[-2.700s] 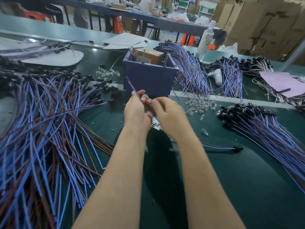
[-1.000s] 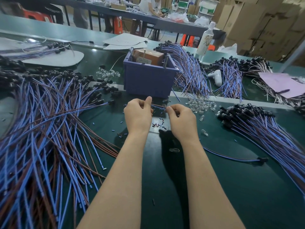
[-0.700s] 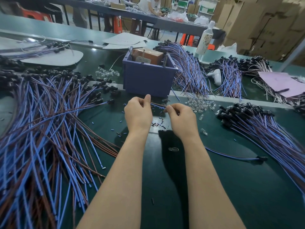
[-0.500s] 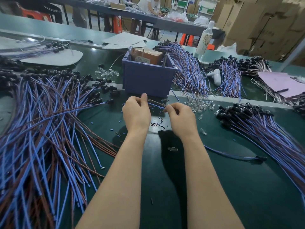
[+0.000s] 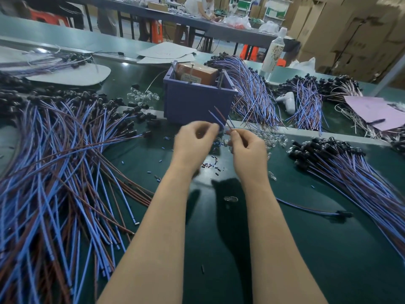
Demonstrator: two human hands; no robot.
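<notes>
Centre of the frame, just in front of the bin (image 5: 197, 106), both hands meet above the tabletop (image 5: 306, 249). The right hand (image 5: 247, 150) pinches two wires (image 5: 217, 120), one blue and one brown, between thumb and forefinger. Its grip is closed tight low on the pair, and the free ends poke up toward the bin. The left hand (image 5: 194, 141) is curled, fingertips just beside the wires. It is blurred, so I cannot tell whether its grip holds anything. Thin, light and springy, the wires would likely flick about if held far back, so taking hold close to the ends looks best. At left sprawls a pile (image 5: 54, 172) of more leads, and clear bulbs (image 5: 271, 139) lie right of the hands.
</notes>
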